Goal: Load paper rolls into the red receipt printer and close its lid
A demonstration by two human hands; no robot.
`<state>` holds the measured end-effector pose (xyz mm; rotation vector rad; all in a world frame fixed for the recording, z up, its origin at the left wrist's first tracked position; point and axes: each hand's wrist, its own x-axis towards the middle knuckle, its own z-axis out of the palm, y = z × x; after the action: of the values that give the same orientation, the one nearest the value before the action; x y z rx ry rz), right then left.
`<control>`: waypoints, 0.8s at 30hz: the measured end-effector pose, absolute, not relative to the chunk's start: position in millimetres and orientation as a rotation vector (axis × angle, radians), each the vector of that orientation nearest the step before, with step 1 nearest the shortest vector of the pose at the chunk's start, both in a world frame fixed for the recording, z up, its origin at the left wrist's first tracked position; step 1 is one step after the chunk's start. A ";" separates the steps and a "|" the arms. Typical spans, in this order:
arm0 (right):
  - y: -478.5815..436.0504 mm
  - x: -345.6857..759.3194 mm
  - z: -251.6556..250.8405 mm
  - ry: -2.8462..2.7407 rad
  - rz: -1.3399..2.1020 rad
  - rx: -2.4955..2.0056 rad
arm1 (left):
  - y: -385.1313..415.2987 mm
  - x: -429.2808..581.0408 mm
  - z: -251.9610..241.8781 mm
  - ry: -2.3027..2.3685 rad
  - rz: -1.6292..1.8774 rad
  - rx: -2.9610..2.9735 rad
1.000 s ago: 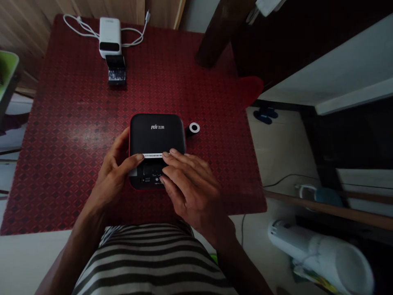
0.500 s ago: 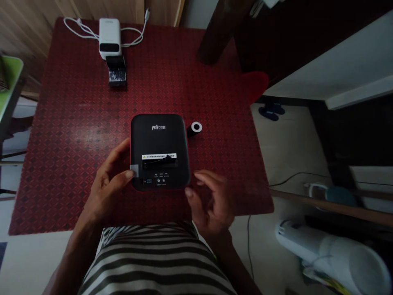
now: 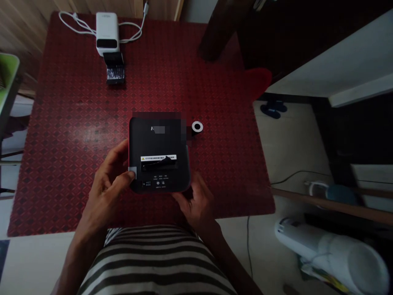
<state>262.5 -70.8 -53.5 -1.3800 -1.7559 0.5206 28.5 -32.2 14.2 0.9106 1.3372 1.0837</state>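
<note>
- A black printer [image 3: 158, 153] sits near the front edge of a red patterned table [image 3: 70, 135], gripped from both sides; the lettering on its lid is blurred out and the small print under its buttons is too fine to read.
- The printer's top shows a white warning strip above a dark paper slot, a grey tab at its left side and a thin red edge along its base.
- The left hand [image 3: 107, 190] clasps the left side, thumb on the grey tab; the fingers behind are hidden.
- The right hand [image 3: 196, 203] cups the front right corner, fingertips tucked under and out of sight.
- A small roll [image 3: 197, 127] with a white ring face lies just beside the printer's right rear corner.
- A white device [image 3: 107, 32] with a white cable [image 3: 73, 26] stands near the table's far left corner, a dark object [image 3: 114, 69] touching its front, details unclear.
</note>
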 end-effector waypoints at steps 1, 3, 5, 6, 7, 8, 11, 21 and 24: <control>-70.7 262.9 -53.9 -1.760 0.510 -1.385 | -32.0 30.1 16.1 1.344 1.081 0.898; -70.4 263.3 -54.6 -1.766 0.479 -1.390 | -31.5 32.6 18.9 1.345 1.077 0.870; -69.7 263.6 -54.7 -1.765 0.461 -1.383 | -30.7 33.7 19.8 1.340 1.076 0.841; -69.3 263.8 -54.6 -1.764 0.462 -1.376 | -30.2 33.7 19.5 1.337 1.076 0.826; -68.8 264.0 -54.4 -1.763 0.467 -1.372 | -29.7 33.6 19.0 1.335 1.075 0.813; -68.3 264.3 -54.2 -1.762 0.466 -1.367 | -29.2 33.3 18.2 1.331 1.081 0.807; -67.2 264.4 -54.3 -1.756 0.447 -1.359 | -28.2 32.8 16.1 1.325 1.091 0.828; -63.7 276.5 -37.2 -1.850 0.594 -1.367 | -33.4 21.4 6.5 1.209 1.088 0.870; -54.3 294.4 -6.9 -1.970 0.603 -1.341 | -23.9 4.3 1.5 1.201 1.064 0.900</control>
<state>294.4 -54.3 -6.9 -1.3415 -1.9698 0.6034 4.3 -23.9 1.5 0.8997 1.2008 1.0641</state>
